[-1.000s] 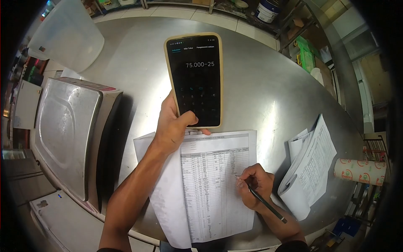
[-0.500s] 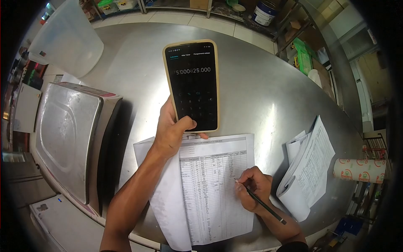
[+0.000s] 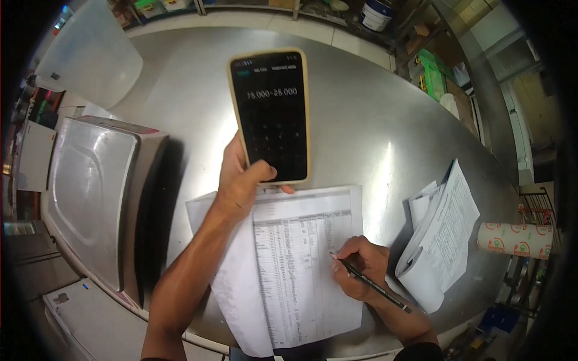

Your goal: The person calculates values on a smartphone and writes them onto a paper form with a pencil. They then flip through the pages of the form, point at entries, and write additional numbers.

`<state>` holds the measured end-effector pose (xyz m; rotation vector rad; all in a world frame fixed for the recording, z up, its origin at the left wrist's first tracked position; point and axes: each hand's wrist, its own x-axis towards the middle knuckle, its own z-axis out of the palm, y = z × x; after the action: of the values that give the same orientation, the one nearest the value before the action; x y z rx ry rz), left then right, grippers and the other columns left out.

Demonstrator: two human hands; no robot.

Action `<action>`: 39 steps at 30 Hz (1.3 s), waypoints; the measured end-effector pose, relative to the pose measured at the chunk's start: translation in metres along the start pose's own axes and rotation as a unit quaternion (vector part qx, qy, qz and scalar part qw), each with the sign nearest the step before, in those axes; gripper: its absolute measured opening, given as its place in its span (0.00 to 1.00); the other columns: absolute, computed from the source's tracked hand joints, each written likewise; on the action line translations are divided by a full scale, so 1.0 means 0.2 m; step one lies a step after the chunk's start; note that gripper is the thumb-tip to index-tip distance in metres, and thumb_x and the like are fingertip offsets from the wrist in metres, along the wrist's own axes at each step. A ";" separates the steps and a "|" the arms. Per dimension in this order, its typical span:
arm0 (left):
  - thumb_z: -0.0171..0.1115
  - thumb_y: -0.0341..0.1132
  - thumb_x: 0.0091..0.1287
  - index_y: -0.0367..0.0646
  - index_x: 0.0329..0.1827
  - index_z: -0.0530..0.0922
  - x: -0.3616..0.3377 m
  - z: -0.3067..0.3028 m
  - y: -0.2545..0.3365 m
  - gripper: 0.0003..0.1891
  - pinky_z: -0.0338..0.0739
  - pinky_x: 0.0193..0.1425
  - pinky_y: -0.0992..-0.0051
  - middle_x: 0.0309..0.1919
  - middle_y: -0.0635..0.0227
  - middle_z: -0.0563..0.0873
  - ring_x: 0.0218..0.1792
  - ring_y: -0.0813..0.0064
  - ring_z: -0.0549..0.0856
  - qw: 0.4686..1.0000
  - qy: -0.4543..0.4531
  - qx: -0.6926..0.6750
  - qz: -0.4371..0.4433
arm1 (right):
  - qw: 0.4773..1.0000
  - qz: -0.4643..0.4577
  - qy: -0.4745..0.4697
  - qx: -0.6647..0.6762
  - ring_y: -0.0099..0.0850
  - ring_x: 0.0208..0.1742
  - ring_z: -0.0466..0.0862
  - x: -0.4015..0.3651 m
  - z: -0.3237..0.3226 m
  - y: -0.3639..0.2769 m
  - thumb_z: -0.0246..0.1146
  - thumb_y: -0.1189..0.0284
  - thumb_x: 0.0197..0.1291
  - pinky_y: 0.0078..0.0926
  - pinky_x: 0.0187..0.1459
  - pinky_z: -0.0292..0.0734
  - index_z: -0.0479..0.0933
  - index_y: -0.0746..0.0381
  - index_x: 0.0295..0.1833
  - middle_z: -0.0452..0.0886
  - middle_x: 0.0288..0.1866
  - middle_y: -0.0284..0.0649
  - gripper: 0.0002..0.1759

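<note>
My left hand (image 3: pixel 242 180) is closed round the lower end of a smartphone (image 3: pixel 271 126) in a cream case, its thumb over the bottom of the screen. A calculator page on the dark screen shows 75.000-25.000. Below the phone lies a stack of printed table sheets (image 3: pixel 307 271) with handwritten entries, one page folded over at the left under my forearm. My right hand (image 3: pixel 362 268) rests on the right part of the sheet, fingers pinched round a dark pencil (image 3: pixel 376 287) whose tip is close over the table's columns.
At the left stands a weighing scale (image 3: pixel 96 198) with a metal top, and behind it a translucent plastic tub (image 3: pixel 93 57). Another folded bundle of papers (image 3: pixel 436 234) lies to the right on the steel table (image 3: pixel 349 108). A printed paper roll (image 3: pixel 515 239) is at the right edge.
The view has shifted slightly, so most things sit a little further up and left. On the phone the sum's first number now shows fully as 75.000. Both hands keep their holds.
</note>
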<state>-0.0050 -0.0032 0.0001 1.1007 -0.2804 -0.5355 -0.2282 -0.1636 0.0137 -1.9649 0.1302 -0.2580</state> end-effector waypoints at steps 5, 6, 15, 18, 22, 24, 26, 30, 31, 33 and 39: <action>0.61 0.27 0.58 0.28 0.55 0.75 0.00 -0.09 -0.07 0.20 0.94 0.40 0.59 0.44 0.49 0.90 0.35 0.59 0.93 0.997 -0.075 -0.014 0.020 | 0.995 -0.086 0.020 -0.040 0.22 0.18 0.75 0.00 0.02 0.03 0.69 0.85 0.50 0.18 0.22 0.69 0.75 0.66 0.33 0.77 0.20 0.37 0.09; 0.55 0.23 0.56 0.28 0.52 0.74 -0.01 -0.03 -0.04 0.19 0.94 0.33 0.63 0.40 0.50 0.89 0.30 0.60 0.92 0.999 -0.034 -0.005 0.039 | 0.997 -0.071 0.021 -0.033 0.25 0.17 0.78 0.00 0.02 0.03 0.71 0.85 0.52 0.20 0.20 0.71 0.72 0.66 0.32 0.75 0.20 0.39 0.12; 0.57 0.34 0.63 0.27 0.61 0.71 -0.02 -0.14 -0.02 0.26 0.91 0.50 0.62 0.47 0.43 0.86 0.35 0.57 0.92 0.991 -0.090 0.094 0.005 | 0.992 -0.115 0.024 -0.045 0.21 0.14 0.73 0.02 0.05 0.06 0.71 0.87 0.50 0.20 0.14 0.65 0.70 0.64 0.27 0.70 0.15 0.34 0.15; 0.56 0.35 0.63 0.27 0.64 0.69 -0.03 -0.16 -0.03 0.28 0.91 0.52 0.61 0.50 0.41 0.84 0.37 0.56 0.92 0.991 -0.065 0.120 0.015 | 0.992 -0.113 0.018 -0.054 0.21 0.14 0.75 0.00 0.04 0.07 0.71 0.87 0.51 0.20 0.14 0.65 0.71 0.65 0.26 0.71 0.15 0.35 0.14; 0.54 0.36 0.64 0.27 0.68 0.67 -0.04 -0.16 -0.02 0.30 0.90 0.54 0.61 0.53 0.40 0.83 0.38 0.56 0.92 0.988 -0.078 0.132 0.003 | 0.991 -0.114 0.030 -0.060 0.22 0.14 0.75 0.02 0.06 0.06 0.71 0.87 0.51 0.20 0.14 0.67 0.71 0.65 0.25 0.72 0.15 0.36 0.14; 0.53 0.36 0.65 0.28 0.69 0.66 -0.04 -0.17 -0.01 0.30 0.90 0.55 0.60 0.54 0.39 0.82 0.39 0.55 0.92 0.985 -0.102 0.139 -0.003 | 0.991 -0.112 0.026 -0.065 0.22 0.14 0.76 0.01 0.06 0.06 0.71 0.87 0.51 0.21 0.14 0.67 0.71 0.65 0.25 0.72 0.16 0.36 0.15; 0.52 0.37 0.67 0.28 0.69 0.65 -0.03 -0.20 0.00 0.30 0.89 0.56 0.60 0.54 0.38 0.82 0.40 0.55 0.92 0.980 -0.126 0.152 -0.007 | 0.992 -0.111 0.020 -0.064 0.23 0.15 0.76 0.01 0.05 0.06 0.71 0.87 0.51 0.21 0.14 0.68 0.71 0.65 0.24 0.73 0.16 0.37 0.15; 0.51 0.37 0.69 0.28 0.70 0.64 -0.03 -0.25 0.00 0.29 0.87 0.59 0.58 0.57 0.37 0.81 0.41 0.55 0.92 0.976 -0.144 0.164 -0.011 | 0.993 -0.095 0.009 -0.068 0.24 0.15 0.78 0.02 0.06 0.05 0.71 0.87 0.51 0.21 0.15 0.69 0.70 0.65 0.23 0.74 0.18 0.38 0.16; 0.51 0.38 0.70 0.28 0.71 0.64 -0.03 -0.25 0.01 0.29 0.86 0.61 0.58 0.58 0.38 0.81 0.41 0.55 0.92 0.977 -0.142 0.161 -0.015 | 0.993 -0.095 0.003 -0.071 0.24 0.15 0.78 0.02 0.05 0.05 0.71 0.87 0.51 0.22 0.15 0.69 0.70 0.65 0.23 0.74 0.18 0.38 0.16; 0.50 0.38 0.71 0.29 0.72 0.63 -0.04 -0.23 -0.01 0.30 0.84 0.63 0.57 0.58 0.38 0.81 0.40 0.55 0.92 0.984 -0.083 0.155 -0.004 | 0.993 -0.092 -0.002 -0.071 0.24 0.16 0.78 0.02 0.05 0.05 0.71 0.87 0.51 0.22 0.15 0.70 0.69 0.65 0.23 0.74 0.18 0.38 0.16; 0.48 0.38 0.72 0.30 0.73 0.63 -0.02 -0.28 -0.02 0.29 0.81 0.65 0.58 0.57 0.42 0.81 0.47 0.58 0.90 0.977 -0.138 0.159 0.008 | 0.995 -0.083 -0.004 -0.062 0.24 0.15 0.78 0.03 0.05 0.03 0.71 0.87 0.51 0.23 0.15 0.70 0.69 0.65 0.22 0.73 0.18 0.38 0.16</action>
<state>0.0161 0.0410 -0.0277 1.3324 -0.6345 -0.6445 -0.2202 -0.1591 0.0044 -2.1038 -0.0230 -0.3568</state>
